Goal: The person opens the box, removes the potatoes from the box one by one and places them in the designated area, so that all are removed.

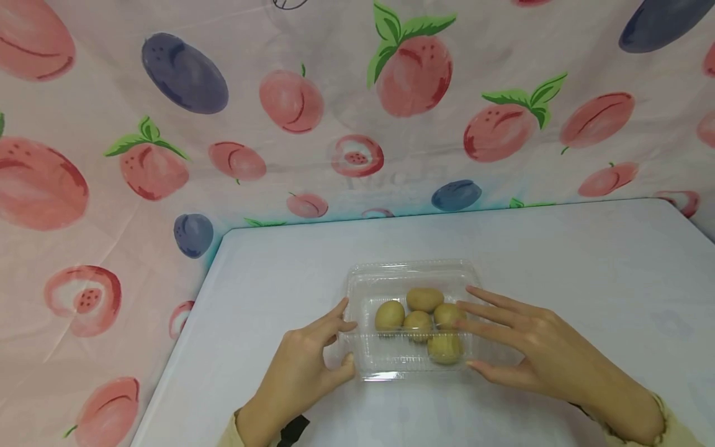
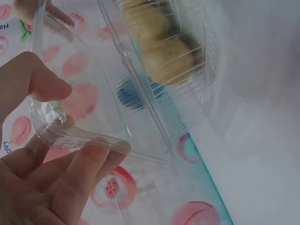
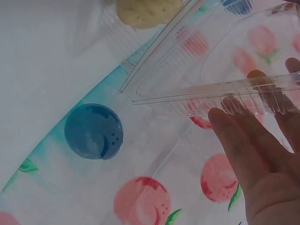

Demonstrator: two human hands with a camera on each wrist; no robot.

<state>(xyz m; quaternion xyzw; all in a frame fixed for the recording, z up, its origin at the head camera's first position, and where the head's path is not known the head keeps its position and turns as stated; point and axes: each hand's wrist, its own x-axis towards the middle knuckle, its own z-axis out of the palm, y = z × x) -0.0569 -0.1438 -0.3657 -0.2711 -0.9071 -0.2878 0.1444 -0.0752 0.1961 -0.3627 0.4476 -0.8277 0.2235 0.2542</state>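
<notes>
Near left, the left hand [image 1: 310,351] held a clear lid [image 2: 89,61] by its left edge, grip curled round it; the right hand [image 1: 536,347] touched the right side, grip spread, fingers nearly straight. Between them on the white surface [image 1: 279,267], the transparent container [image 1: 413,270] held five yellow-brown fruits [image 1: 419,324]

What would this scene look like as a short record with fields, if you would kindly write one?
Container: rectangular clear plastic box with ribbed walls
Lid: clear plastic lid, not closed, angled away from the base
Contents: five yellowish-brown, rounded fruit-like items; exact kind uncertain
Left hand: bare left hand holds the lid's left side between thumb and fingers
Right hand: bare right hand, fingers extended, fingertips at the lid's right side
Surface: white table
Backdrop: pale pink sheet printed with red fruits and blue ovals
</notes>
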